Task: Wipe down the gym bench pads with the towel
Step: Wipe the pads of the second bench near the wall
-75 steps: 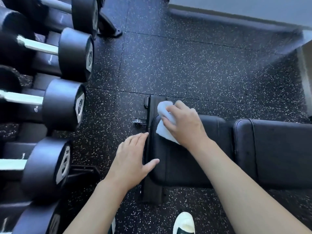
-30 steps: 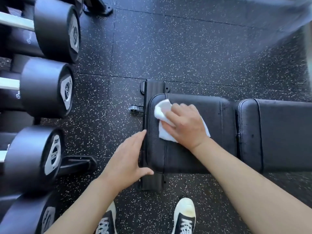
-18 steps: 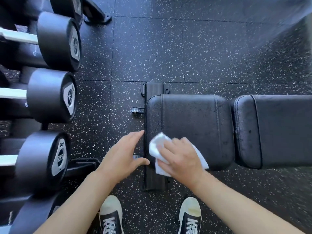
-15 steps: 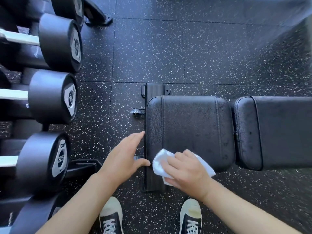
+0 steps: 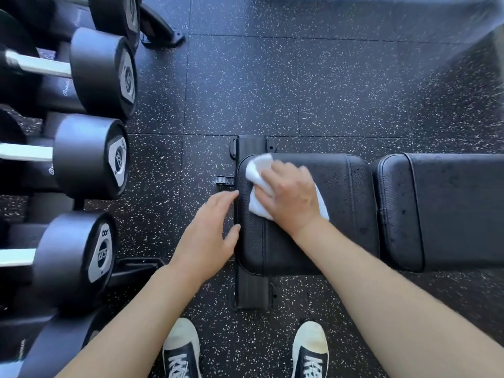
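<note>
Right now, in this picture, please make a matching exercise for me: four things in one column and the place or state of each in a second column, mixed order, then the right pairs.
Things:
1. white towel
2. left hand
3. long back pad
4. dumbbells

Places or states:
A. on the rack at the left of the view
B. under the right hand, on the seat pad
C. to the right of the seat pad, no hand on it
D. fingers straight, at the seat pad's left edge

Pairs: 1-B, 2-D, 3-C, 4-A
</note>
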